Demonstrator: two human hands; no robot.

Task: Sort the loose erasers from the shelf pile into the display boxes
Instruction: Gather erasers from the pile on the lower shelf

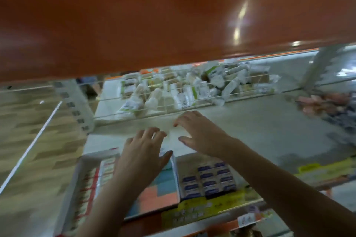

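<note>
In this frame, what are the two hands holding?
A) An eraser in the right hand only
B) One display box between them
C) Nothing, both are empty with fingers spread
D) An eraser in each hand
C: the left hand and right hand reach with fingers spread and empty, short of the eraser pile.

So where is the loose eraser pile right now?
Head view: the eraser pile lies at the shelf's back centre, behind a clear divider, beyond both empty hands.
</note>
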